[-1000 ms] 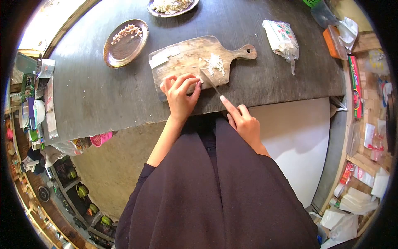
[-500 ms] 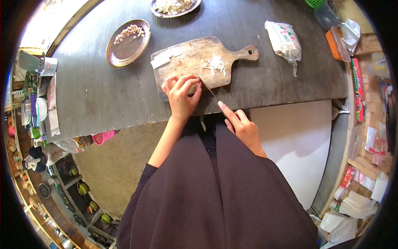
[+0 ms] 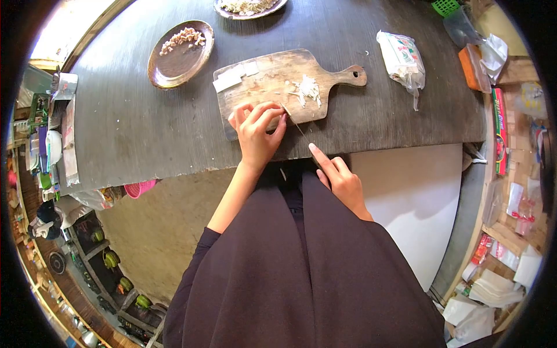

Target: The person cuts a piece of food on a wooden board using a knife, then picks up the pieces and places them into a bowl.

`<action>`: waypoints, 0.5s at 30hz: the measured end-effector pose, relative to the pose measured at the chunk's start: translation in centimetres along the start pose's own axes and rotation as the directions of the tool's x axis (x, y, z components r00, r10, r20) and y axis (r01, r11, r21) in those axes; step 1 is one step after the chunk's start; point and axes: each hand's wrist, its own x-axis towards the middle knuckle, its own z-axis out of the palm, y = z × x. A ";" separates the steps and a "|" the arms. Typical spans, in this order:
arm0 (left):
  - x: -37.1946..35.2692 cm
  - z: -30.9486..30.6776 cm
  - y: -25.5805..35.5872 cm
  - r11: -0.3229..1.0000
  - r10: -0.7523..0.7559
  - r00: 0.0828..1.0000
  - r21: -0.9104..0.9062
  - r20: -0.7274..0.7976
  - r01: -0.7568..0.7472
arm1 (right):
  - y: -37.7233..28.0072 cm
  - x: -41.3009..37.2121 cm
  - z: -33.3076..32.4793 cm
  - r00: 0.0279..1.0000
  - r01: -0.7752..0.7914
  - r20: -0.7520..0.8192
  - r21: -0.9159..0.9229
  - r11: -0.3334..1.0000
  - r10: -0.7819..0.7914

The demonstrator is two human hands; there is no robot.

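My right hand (image 3: 343, 181) grips a knife (image 3: 299, 129), its index finger stretched along the top. The thin blade slants up and left to the near edge of a wooden cutting board (image 3: 267, 91). At the blade's tip, my left hand (image 3: 254, 132) bends its fingers down on the board, thumb and fingertips close together. Whatever they pinch is mostly hidden, with a small pale bit showing by the blade. Thin white strips (image 3: 307, 89) lie heaped on the board's right part. Flat white blocks (image 3: 228, 80) rest at its far left corner.
A brown oval plate (image 3: 168, 74) with small chopped pinkish-brown pieces stands back left. Another plate (image 3: 250, 16) of pale shreds is at the far edge. Right of the board lies a plastic bag (image 3: 402, 58). An orange container (image 3: 471, 68) sits at the table's right side.
The view has shifted slightly, so the board and plates appear a little displaced. The knife tip shows slightly farther right, while both hands keep nearly the same pose.
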 end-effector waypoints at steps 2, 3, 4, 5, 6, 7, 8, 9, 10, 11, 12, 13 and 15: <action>0.0 0.0 0.1 1.000 -0.010 1.000 -0.010 0.003 0.011 | -0.1 -0.1 0.1 1.000 0.007 -0.009 0.006 1.000 -0.007; 0.0 -0.1 0.1 1.000 -0.018 1.000 -0.020 0.006 0.018 | -0.3 -0.2 0.2 1.000 0.002 -0.012 -0.049 0.999 -0.002; 0.1 -0.1 0.1 1.000 -0.019 1.000 -0.018 0.004 0.019 | -0.5 -0.3 0.3 1.000 -0.003 -0.017 -0.104 0.995 0.002; 0.1 -0.2 0.1 1.000 -0.013 1.000 -0.012 0.006 0.013 | -0.6 -0.2 0.5 1.000 -0.002 -0.016 -0.104 0.995 0.000; 0.1 -0.2 0.1 1.000 -0.006 1.000 -0.006 0.009 0.006 | -0.7 -0.2 0.6 1.000 -0.004 -0.021 -0.128 0.992 0.002; 0.1 -0.2 0.2 1.000 -0.006 1.000 -0.006 0.009 0.006 | -0.8 -0.2 0.8 1.000 -0.008 -0.026 -0.152 0.988 0.004; 0.1 -0.3 0.3 1.000 -0.011 1.000 0.000 0.009 0.011 | -0.8 0.0 1.0 1.000 -0.009 -0.026 -0.153 0.988 0.005; 0.1 -0.3 0.4 1.000 -0.015 1.000 0.005 0.009 0.015 | -0.8 0.3 1.3 0.999 -0.015 -0.037 -0.150 0.989 0.009; 0.1 -0.2 0.4 1.000 -0.014 1.000 0.002 0.010 0.014 | -0.7 0.6 1.5 0.999 -0.021 -0.049 -0.147 0.989 0.014; 0.1 -0.1 0.4 1.000 -0.008 1.000 0.005 0.000 0.008 | -0.3 0.7 1.7 0.999 -0.022 -0.049 -0.148 0.989 0.014; 0.1 -0.1 0.3 1.000 -0.004 1.000 0.012 -0.012 0.004 | 0.0 0.8 2.1 0.997 -0.009 -0.072 -0.143 0.990 -0.002; 0.0 -0.1 0.1 1.000 -0.008 1.000 0.019 -0.016 0.008 | 0.1 0.9 2.4 0.995 0.008 -0.093 -0.136 0.991 -0.021; 0.0 0.0 0.1 1.000 0.001 1.000 0.010 -0.011 -0.001 | 0.2 0.5 2.0 0.996 0.019 -0.087 -0.130 0.991 -0.031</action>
